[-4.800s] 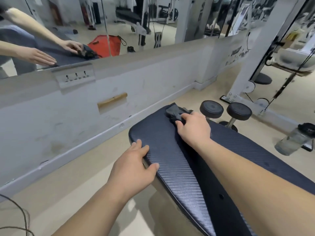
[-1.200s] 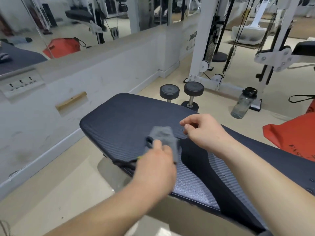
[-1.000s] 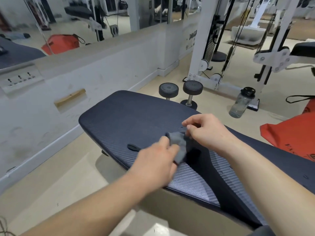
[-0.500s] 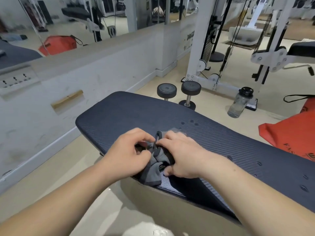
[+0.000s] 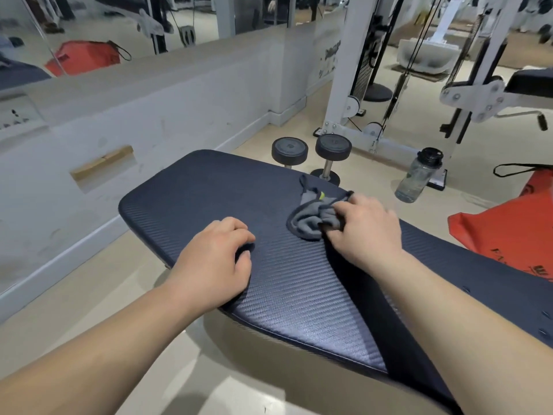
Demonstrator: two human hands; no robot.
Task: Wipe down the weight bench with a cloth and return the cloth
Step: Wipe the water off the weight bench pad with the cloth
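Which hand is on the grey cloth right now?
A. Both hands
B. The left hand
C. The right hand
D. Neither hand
C: the right hand grips the bunched grey cloth on the bench pad, while the left hand rests on the pad apart from the cloth.

Both forearms are bare from the lower frame edge up to the wrists, with no sleeve, cuff or watch showing. The left hand (image 5: 214, 259) and the right hand (image 5: 366, 232) wear no gloves, rings or bands. The fingernails visible are short and unpainted.
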